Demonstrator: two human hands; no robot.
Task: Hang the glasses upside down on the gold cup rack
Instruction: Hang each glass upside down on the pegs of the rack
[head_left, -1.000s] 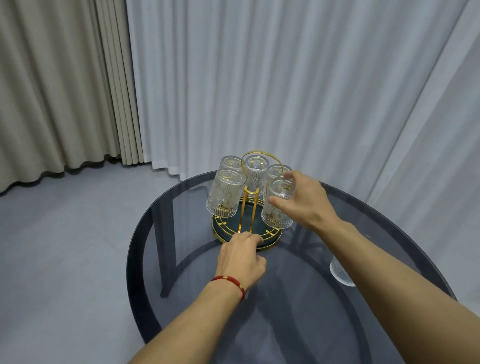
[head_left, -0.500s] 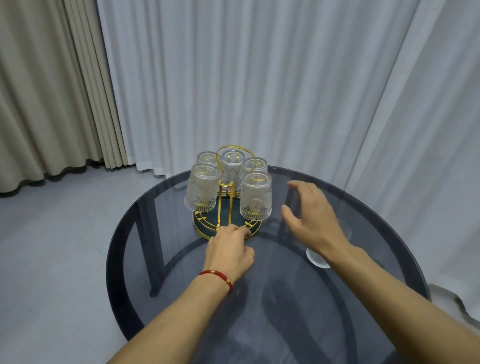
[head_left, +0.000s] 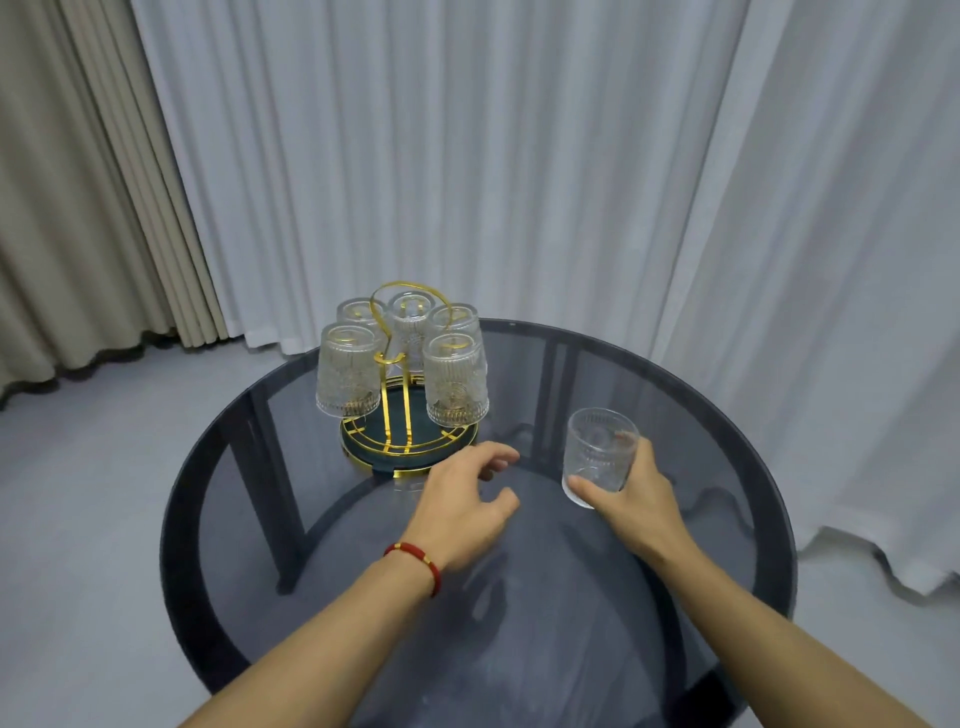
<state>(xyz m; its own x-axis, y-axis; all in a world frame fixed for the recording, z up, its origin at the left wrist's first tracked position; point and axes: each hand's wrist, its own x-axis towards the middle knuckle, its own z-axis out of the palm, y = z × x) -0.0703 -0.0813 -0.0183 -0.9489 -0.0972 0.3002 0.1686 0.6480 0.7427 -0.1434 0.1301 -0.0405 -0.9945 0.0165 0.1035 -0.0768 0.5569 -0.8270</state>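
1. Setup: round dark glass table (head_left: 727, 519); gold cup rack (head_left: 400, 395) stands on its far left part, on a dark round base with gold trim.
2. Rack load: five ribbed glasses hang mouth-down. Front left glass (head_left: 347, 371) and front right glass (head_left: 456, 379) flank the central gold post; three more sit behind, partly masked by the loop handle. The near side, facing the person, shows no glass; whether a free peg stands there cannot be told.
3. Sixth glass (head_left: 600, 449): upright, mouth up, on the table well right of the rack and apart from it.
4. Right hand (head_left: 636, 499): wrapped around the lower part of the sixth glass, thumb on the near left side, fingers behind it. Closed on it in a firm-looking hold. Whether the base is on the table or just lifted cannot be told.
5. Left hand (head_left: 467, 501): empty, loosely curled, fingers half open, hovering over the table just in front of the rack base, not touching it. Red bracelet (head_left: 415, 564) on the wrist.
6. Step in hand (judgement): pick-up of the last loose glass; task is mostly done, five of six hung.
7. Next move (judgement): lift the glass, turn it mouth-down, carry it left to the open near side, and lower it over a free peg.
8. Needs: clearance from the front right glass during the approach. Left hand is well placed to steady the base.
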